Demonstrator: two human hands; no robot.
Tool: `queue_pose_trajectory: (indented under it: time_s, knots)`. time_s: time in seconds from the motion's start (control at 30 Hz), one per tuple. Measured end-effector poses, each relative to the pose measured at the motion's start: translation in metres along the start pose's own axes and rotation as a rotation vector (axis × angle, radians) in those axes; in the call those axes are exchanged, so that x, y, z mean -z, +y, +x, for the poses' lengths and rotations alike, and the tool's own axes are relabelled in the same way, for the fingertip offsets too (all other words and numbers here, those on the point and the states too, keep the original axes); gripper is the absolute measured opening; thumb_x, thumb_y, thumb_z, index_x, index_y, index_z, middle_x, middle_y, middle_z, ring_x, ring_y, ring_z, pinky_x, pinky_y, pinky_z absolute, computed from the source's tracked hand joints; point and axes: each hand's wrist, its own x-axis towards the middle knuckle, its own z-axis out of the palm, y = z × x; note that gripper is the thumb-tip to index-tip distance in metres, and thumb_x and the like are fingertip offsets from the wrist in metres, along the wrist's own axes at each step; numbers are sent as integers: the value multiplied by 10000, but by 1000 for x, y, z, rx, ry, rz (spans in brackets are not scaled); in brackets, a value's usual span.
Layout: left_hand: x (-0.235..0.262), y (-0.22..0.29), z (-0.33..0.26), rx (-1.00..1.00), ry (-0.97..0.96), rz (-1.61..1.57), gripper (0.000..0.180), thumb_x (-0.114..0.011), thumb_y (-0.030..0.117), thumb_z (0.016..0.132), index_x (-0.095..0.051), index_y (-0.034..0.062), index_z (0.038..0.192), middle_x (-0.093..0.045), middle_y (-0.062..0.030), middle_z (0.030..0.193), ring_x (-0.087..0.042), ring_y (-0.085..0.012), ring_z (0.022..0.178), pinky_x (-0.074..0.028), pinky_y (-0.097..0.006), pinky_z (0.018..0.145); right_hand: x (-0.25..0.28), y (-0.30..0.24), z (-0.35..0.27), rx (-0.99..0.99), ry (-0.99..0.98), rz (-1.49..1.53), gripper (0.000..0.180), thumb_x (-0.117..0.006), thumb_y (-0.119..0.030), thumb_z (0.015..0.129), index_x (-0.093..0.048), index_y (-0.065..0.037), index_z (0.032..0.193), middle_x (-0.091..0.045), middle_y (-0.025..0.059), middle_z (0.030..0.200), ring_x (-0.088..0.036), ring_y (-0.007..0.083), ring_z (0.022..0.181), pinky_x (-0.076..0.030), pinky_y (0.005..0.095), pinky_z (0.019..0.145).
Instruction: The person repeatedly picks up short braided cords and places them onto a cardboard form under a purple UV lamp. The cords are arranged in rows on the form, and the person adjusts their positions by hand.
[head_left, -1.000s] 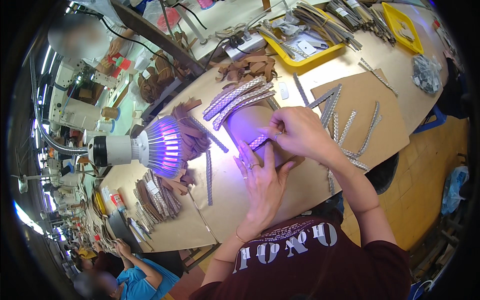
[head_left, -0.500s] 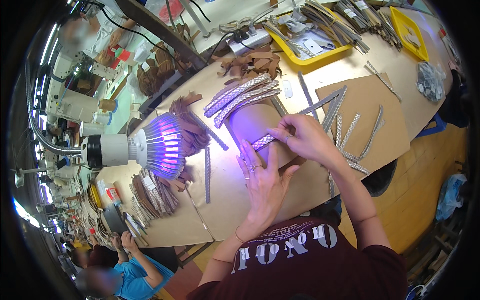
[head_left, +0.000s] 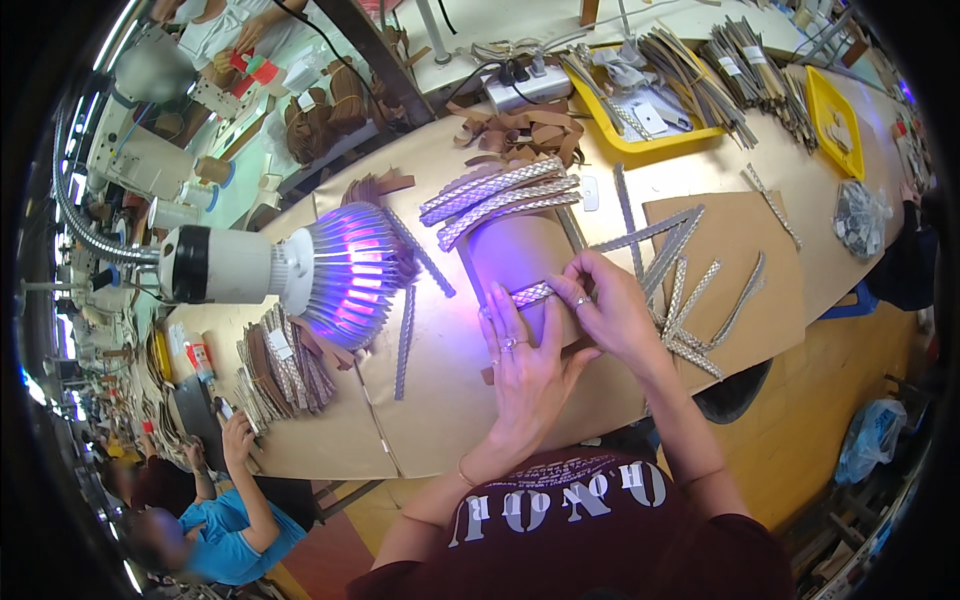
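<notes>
A person's left hand [head_left: 528,360] lies flat on the counter [head_left: 440,400], fingers [head_left: 497,325] spread and pressed down beside one end of a short braided strip [head_left: 533,293]. The right hand [head_left: 610,310] bends over the strip's other end, thumb and fingers pinched together on it; that end is hidden under the fingers, so its length cannot be made out. The strip lies on a purple-lit board [head_left: 520,255] in the middle of the counter, directly under the glow of a lamp [head_left: 290,270] on a ribbed flexible neck that runs out of view at the left.

Just beyond the hands a bundle of longer braided strips [head_left: 500,195] lies across the board's far edge. More strips [head_left: 690,300] are scattered on a cardboard sheet [head_left: 760,240] to the right, some partly covered by the right wrist. A stack of brown and silver strips [head_left: 280,365] sits under the lamp head, its upper part hidden by it. Brown leather scraps [head_left: 520,125] are heaped near a yellow tray [head_left: 600,115], whose contents are too tangled to tell apart. A second yellow tray [head_left: 835,115] bends toward the rim of the picture. At lower left another person in a blue shirt [head_left: 240,525] reaches up to the counter edge; what their hand holds is too small to make out.
</notes>
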Motion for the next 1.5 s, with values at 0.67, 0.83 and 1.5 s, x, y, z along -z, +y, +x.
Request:
queue_pose_trajectory:
  time_s: [0.67, 0.83, 1.5]
  knots:
    - [29, -62, 70, -69, 295, -107, 812, -581, 478, 929, -245, 31, 1517, -162, -283, 1569, -239, -464, 1419, -236, -578, 1120, 59, -14, 117, -89, -281, 472, 218, -722, -296, 901, -677, -86, 860, -583, -62, 712, -441, 21, 618, -361, 195, 584]
    - [17, -75, 102, -88, 119, -79, 814, -513, 546, 928, -232, 82, 1535, -183, -242, 1580, -169, -443, 1457, -23, -619, 1154, 47, 12, 132, -37, -114, 292, 212, -733, -235, 892, -673, -33, 869, -612, -22, 726, -472, 53, 609, -384, 212, 572]
    - [-2, -95, -82, 200, 51, -190, 288, -719, 143, 830, -679, 71, 1106, -608, -105, 1083, -601, -240, 926, -396, -414, 900, 29, -2, -64, -7, -432, 28, 115, -726, -126, 863, -660, -33, 846, -661, 41, 791, -605, 120, 710, -472, 261, 630]
